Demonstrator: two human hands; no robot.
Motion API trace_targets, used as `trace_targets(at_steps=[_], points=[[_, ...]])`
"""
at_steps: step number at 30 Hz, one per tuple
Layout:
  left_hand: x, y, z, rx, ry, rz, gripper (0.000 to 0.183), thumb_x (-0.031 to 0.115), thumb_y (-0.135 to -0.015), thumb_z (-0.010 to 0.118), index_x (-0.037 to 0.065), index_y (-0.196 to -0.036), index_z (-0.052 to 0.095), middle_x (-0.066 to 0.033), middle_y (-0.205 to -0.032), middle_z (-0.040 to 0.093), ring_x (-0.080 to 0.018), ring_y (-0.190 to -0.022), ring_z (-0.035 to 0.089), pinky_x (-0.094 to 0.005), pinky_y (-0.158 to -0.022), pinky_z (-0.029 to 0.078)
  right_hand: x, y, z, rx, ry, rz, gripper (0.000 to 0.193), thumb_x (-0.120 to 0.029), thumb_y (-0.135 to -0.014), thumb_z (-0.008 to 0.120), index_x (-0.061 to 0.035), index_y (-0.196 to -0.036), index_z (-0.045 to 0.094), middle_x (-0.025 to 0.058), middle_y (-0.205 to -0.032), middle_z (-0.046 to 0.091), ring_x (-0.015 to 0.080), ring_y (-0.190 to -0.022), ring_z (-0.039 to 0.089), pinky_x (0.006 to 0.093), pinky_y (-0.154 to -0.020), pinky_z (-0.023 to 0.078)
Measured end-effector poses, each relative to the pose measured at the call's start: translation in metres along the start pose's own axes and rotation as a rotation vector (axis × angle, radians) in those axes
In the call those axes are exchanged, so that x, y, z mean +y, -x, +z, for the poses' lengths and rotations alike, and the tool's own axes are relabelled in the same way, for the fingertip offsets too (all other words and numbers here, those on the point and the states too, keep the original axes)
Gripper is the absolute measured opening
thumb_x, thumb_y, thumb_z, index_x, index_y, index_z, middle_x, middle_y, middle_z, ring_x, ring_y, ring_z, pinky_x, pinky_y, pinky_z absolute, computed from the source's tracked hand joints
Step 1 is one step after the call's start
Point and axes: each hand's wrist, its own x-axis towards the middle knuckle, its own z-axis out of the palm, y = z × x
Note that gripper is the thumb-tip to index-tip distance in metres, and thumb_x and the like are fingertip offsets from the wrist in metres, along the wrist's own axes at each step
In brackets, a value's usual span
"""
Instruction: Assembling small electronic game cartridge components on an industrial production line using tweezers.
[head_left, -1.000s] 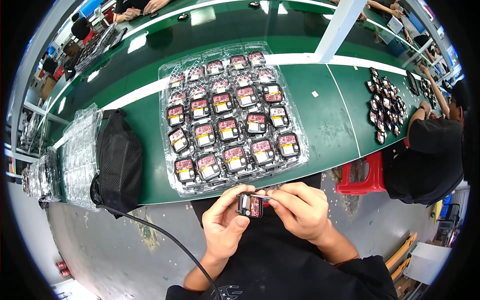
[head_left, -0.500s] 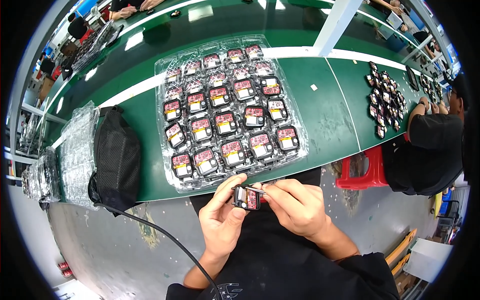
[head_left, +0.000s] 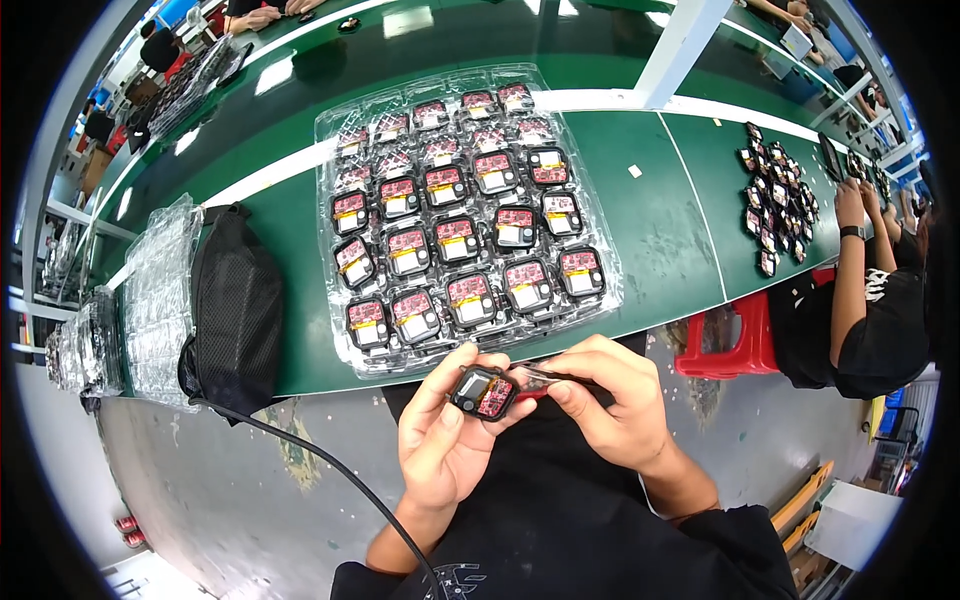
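My left hand (head_left: 437, 452) grips a small square electronic module (head_left: 484, 392) by its black frame. A red circuit board and a grey block show inside it. My right hand (head_left: 625, 408) is closed on dark, thin tweezers (head_left: 572, 378), whose tips point left toward the module's right side. Something thin and shiny shows by the tips, too small to make out. Just beyond my hands, a clear plastic tray (head_left: 352, 354) on the green table carries rows of similar modules (head_left: 470, 299).
A black mesh bag (head_left: 238, 310) stands left of the tray, beside stacked clear trays (head_left: 155, 300). A black cable (head_left: 330, 465) runs below the bag. To the right are a pile of modules (head_left: 777, 205), a red stool (head_left: 735, 345) and a seated person (head_left: 885, 320).
The tweezers have drawn back to the right from the module. My left hand has tilted the module and moved it slightly left. At right, the seated person's arms now reach forward.
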Motion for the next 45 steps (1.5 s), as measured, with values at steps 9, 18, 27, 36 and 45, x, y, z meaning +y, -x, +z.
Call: trace_targets(at_steps=[9,18,27,36,45], points=[[-0.006,0.0,0.0,0.056,-0.134,-0.016,0.034,0.011,-0.107,0.053,-0.005,-0.137,0.049,-0.0239,-0.119,0.065,-0.0368,-0.107,0.071,-0.0427,-0.078,0.068,0.007,0.004,-0.001,0.004,-0.03,0.047,0.018,0.0,-0.092,0.073,0.0038,-0.109,0.071,0.0133,-0.094,0.07,0.0203,-0.079,0.068,0.0295,-0.068,0.055],[-0.009,0.0,-0.005,0.03,-0.159,0.108,0.026,0.008,-0.103,0.06,-0.003,-0.125,0.053,-0.0223,-0.115,0.068,-0.0362,-0.11,0.07,-0.0431,-0.076,0.069,0.005,0.011,0.009,-0.06,-0.209,0.109,0.024,-0.005,-0.091,0.076,0.0032,-0.112,0.068,0.0118,-0.096,0.069,0.0148,-0.078,0.067,0.0267,-0.064,0.053],[-0.011,0.007,-0.004,0.025,-0.379,0.248,0.045,0.013,-0.098,0.07,-0.003,-0.135,0.049,-0.0232,-0.139,0.061,-0.0362,-0.137,0.054,-0.0464,-0.116,0.043,0.001,-0.014,0.016,-0.196,-0.308,0.214,0.025,0.011,-0.091,0.07,0.0065,-0.113,0.059,0.0133,-0.113,0.065,0.0137,-0.101,0.068,0.0264,-0.084,0.057],[-0.002,0.009,-0.001,0.057,-0.406,0.226,0.062,0.027,-0.1,0.069,-0.001,-0.147,0.039,-0.0236,-0.144,0.053,-0.0383,-0.13,0.058,-0.0468,-0.097,0.058,0.013,-0.183,-0.055,0.102,0.315,-0.054,0.017,-0.003,-0.092,0.067,0.0034,-0.108,0.07,0.0153,-0.093,0.072,0.0216,-0.082,0.069,0.0349,-0.076,0.054],[-0.002,0.014,0.002,0.032,-0.408,0.132,0.038,0.005,-0.103,0.058,-0.005,-0.138,0.048,-0.0228,-0.137,0.058,-0.0312,-0.123,0.064,-0.0416,-0.099,0.056,0.061,-0.256,-0.066,-0.222,0.708,-0.214,0.022,-0.009,-0.087,0.072,-0.0022,-0.108,0.072,0.0158,-0.104,0.073,0.0366,-0.101,0.068,0.0433,-0.088,0.054]])
